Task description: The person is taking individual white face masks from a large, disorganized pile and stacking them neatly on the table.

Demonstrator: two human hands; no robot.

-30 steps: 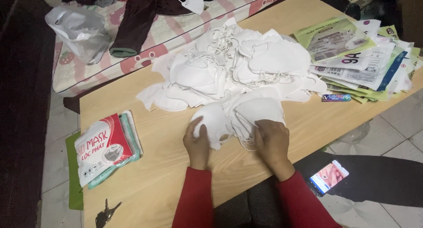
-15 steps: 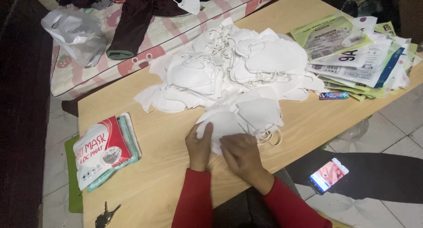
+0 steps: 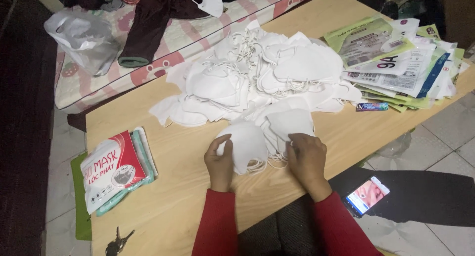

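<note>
Fingers of the left hand [image 3: 220,162] pinched the left edge of a white mask [image 3: 247,144]; the right hand [image 3: 308,159] pressed curled fingers on its right side. The mask lay near the table's [image 3: 173,206] front edge, below the mask pile [image 3: 257,77].

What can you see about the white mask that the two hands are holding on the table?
The white face mask is a cupped, folded shape of soft, non-woven-looking fabric, plain white, with thin white ear loops trailing below its lower edge. It lies on the wooden table, at the near edge of the large mask pile. The left hand grips its left side, thumb on top; the right hand touches the neighbouring mask at its right side.
</note>
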